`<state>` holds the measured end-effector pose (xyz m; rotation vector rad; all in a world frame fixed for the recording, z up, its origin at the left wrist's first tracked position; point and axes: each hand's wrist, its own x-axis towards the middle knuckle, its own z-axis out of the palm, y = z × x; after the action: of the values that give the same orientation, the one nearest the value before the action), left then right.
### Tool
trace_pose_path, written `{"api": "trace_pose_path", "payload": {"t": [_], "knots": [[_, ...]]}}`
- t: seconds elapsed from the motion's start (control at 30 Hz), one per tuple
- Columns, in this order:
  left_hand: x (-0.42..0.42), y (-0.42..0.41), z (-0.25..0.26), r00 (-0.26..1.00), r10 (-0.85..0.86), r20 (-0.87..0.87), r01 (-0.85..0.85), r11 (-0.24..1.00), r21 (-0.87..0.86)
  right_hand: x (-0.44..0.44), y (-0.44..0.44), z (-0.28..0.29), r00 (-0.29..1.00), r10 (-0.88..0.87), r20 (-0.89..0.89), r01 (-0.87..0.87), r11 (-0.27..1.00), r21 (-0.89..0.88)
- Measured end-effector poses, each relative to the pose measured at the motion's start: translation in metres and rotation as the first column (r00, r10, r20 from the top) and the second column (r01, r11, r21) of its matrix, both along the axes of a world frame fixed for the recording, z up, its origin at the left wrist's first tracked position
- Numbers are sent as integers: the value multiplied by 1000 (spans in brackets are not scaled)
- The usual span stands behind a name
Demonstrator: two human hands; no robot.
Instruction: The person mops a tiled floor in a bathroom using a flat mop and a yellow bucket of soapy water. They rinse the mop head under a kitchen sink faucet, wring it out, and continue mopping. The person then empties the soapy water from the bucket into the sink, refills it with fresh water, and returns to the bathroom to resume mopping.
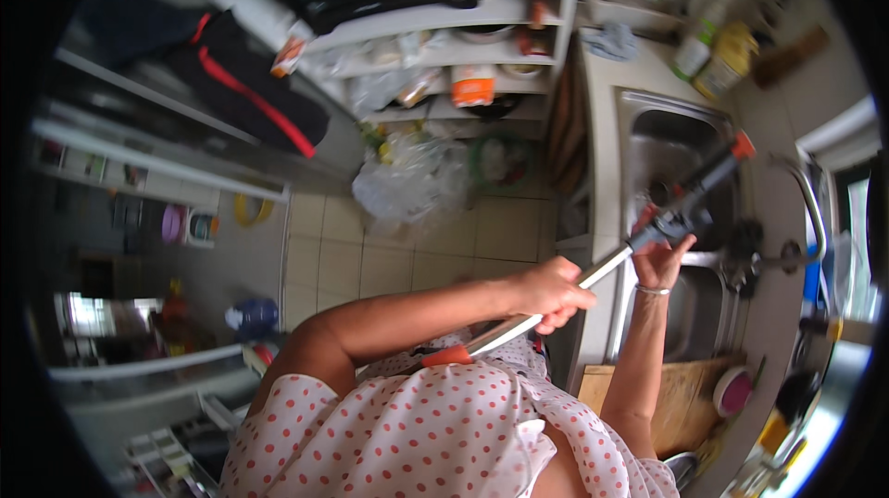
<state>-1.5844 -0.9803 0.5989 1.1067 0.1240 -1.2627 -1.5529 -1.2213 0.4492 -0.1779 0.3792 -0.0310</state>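
A long cleaning tool, which looks like a mop, slants across the view. Its bare metal pole (608, 266) runs from an orange plastic end (448, 356) by my torso to a grey plastic head (710, 175) with an orange tip over the sink. My left hand (555, 293) is wrapped around the pole. At the grey joint, my right hand (656, 255) holds the tool from beneath, thumb and fingers on either side; part of the palm is hidden. A bracelet (653, 290) circles the right wrist. The two-basin steel sink (618, 220) lies beneath the tool's head.
A curved metal faucet (818, 220) stands beside the sink, with bottles (698, 47) and a cloth (611, 41) beyond. A wooden board (674, 401) covers the near counter. Plastic bags (410, 178) lie on the tiled floor before loaded shelves (430, 67).
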Motion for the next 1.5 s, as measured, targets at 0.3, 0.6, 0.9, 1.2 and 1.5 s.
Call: {"api": "trace_pose_path", "payload": {"t": [0.3,0.6,0.9,1.2,1.5], "knots": [[-28,118,-21,673,-421,608,192,893,406,20,39,-14,934,-139,-329,-67,837,-543],[-153,405,28,443,-718,536,11,603,798,-49,278,35,972,-102,-211,-108,603,-791],[-361,652,21,959,-198,203,-11,689,725,-157,640,10,703,429,-566,-706,518,-483],[-504,723,9,767,622,-158,-471,713,520,-242,942,-85,131,621,-773,-968,-87,-234],[-437,942,24,288,958,-11,-734,228,639,-270,1269,-87,-337,815,-471,-916,-400,-38]]}}
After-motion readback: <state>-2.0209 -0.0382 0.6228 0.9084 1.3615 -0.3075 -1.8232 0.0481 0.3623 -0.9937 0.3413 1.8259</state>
